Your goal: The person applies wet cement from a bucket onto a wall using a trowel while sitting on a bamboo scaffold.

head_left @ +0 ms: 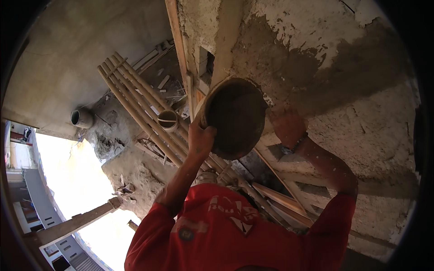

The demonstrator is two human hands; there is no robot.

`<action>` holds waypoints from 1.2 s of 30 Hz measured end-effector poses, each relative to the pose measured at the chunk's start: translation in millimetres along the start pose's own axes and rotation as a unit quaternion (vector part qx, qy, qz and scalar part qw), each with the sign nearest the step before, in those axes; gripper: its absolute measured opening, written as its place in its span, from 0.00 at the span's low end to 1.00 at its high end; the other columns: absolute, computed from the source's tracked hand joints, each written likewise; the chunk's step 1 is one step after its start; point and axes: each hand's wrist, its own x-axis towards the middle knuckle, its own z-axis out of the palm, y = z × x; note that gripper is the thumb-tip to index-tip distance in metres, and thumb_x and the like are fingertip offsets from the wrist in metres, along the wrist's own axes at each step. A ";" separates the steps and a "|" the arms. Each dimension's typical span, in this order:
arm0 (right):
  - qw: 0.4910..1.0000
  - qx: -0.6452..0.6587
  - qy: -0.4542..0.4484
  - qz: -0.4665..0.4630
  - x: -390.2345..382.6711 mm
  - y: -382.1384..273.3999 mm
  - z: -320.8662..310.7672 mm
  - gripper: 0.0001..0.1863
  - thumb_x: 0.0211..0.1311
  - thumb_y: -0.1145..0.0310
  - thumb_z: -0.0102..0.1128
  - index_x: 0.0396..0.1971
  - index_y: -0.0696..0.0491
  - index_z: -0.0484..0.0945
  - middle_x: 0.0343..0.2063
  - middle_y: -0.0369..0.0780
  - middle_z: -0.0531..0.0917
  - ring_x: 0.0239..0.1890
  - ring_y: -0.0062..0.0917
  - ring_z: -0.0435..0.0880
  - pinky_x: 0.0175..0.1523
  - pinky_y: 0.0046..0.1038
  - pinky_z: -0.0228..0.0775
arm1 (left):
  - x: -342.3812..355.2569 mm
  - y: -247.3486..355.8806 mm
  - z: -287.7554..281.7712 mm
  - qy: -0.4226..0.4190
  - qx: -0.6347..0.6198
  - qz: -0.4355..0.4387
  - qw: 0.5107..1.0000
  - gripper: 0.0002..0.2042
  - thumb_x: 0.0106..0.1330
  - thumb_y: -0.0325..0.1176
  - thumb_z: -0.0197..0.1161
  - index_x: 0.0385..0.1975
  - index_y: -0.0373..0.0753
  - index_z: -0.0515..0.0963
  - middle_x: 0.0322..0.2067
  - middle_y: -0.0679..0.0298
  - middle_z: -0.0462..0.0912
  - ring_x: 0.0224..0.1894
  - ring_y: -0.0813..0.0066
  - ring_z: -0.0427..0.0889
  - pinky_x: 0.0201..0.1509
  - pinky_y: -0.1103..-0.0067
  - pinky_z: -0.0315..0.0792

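Observation:
My left hand [201, 137] is closed on the left side of a dark round bucket [235, 117], whose open top shows a dark grey mass inside. My right hand [287, 126], with a dark band at the wrist, is just right of the bucket, against a rough plastered surface [334, 122] streaked with wet and pale mortar. Its fingers are blurred, and I cannot tell whether they hold anything. My red shirt fills the lower middle of the head view.
Long bamboo poles [126, 95] run diagonally below me, with a smaller bucket [167, 120] on them. Another bucket [82, 118] sits at left by a grey wall [63, 54]. Timber offcuts [163, 82], planks [280, 201], a beam [79, 221] and bright openings at lower left are also in view.

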 end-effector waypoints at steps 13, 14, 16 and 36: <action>0.881 0.468 -0.065 0.013 2.0 -38.2 29.2 0.20 0.56 0.65 0.62 0.49 0.54 0.80 0.39 0.47 0.85 0.41 0.44 0.84 0.49 0.40 0.78 | 0.7 -1.7 -3.3 0.019 -0.066 -0.059 0.996 0.30 0.48 0.20 0.54 0.59 0.31 0.72 0.42 0.57 0.83 0.41 0.71 0.81 0.46 0.76 0.75; 0.875 0.477 -0.077 0.039 2.8 -33.9 21.2 0.21 0.55 0.65 0.63 0.49 0.56 0.79 0.40 0.48 0.85 0.41 0.45 0.84 0.49 0.39 0.77 | 0.5 -1.1 -6.0 0.027 -0.075 -0.062 0.995 0.30 0.48 0.20 0.54 0.58 0.31 0.73 0.41 0.57 0.83 0.40 0.71 0.81 0.45 0.76 0.75; 0.886 0.461 -0.047 0.024 4.1 -14.4 4.0 0.21 0.55 0.66 0.64 0.50 0.54 0.78 0.41 0.48 0.84 0.43 0.44 0.84 0.50 0.40 0.76 | 0.0 -0.2 -9.4 0.039 -0.092 -0.069 0.993 0.30 0.48 0.19 0.54 0.57 0.32 0.73 0.41 0.59 0.82 0.38 0.72 0.80 0.43 0.77 0.75; 0.936 0.197 0.218 0.195 46.4 191.1 -163.5 0.25 0.60 0.63 0.60 0.57 0.57 0.76 0.50 0.50 0.83 0.53 0.41 0.81 0.59 0.35 0.70 | -8.2 1.0 -45.1 0.086 -0.072 -0.034 0.993 0.31 0.47 0.18 0.53 0.59 0.33 0.73 0.41 0.62 0.82 0.38 0.76 0.79 0.40 0.82 0.74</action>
